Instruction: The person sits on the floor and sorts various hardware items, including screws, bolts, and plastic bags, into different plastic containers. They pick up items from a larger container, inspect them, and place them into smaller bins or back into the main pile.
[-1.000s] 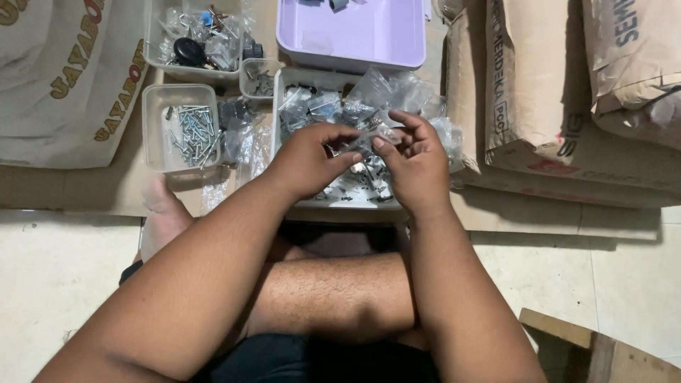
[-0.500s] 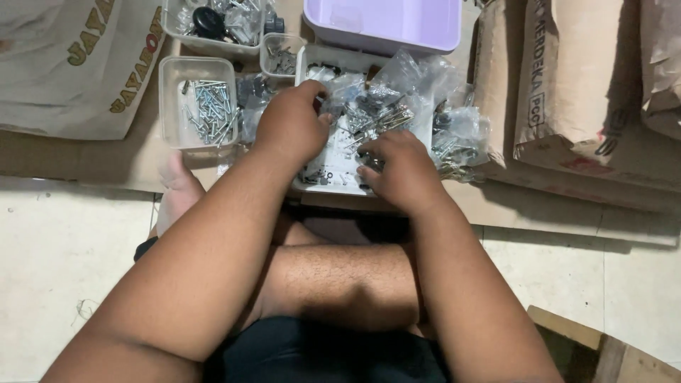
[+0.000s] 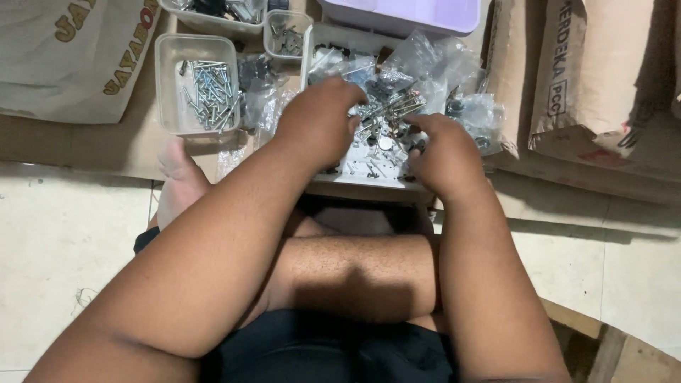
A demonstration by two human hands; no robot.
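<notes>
L hand [image 3: 319, 124] & R hand [image 3: 443, 152], fingers curled, dig in tray [image 3: 397, 181] of mixed screws [image 3: 386, 117]; grip unclear. Plastic bags [image 3: 433, 64] beside.

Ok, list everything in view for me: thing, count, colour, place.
White tray: one, centre, under both hands, holding loose screws and small metal parts.
Clear bags: several, with hardware inside, over the tray's top and right.
Screw tub: one, clear, upper left, holding silvery screws.
Small tub: one, clear, top centre, a few screws.
Top tub: one, clear, partly cut off, dark parts.
Lilac box: one, top edge.
Paper sacks: several, brown, right; one pale, upper left.
Left hand: in the tray's parts.
Right hand: in the tray's parts.
</notes>
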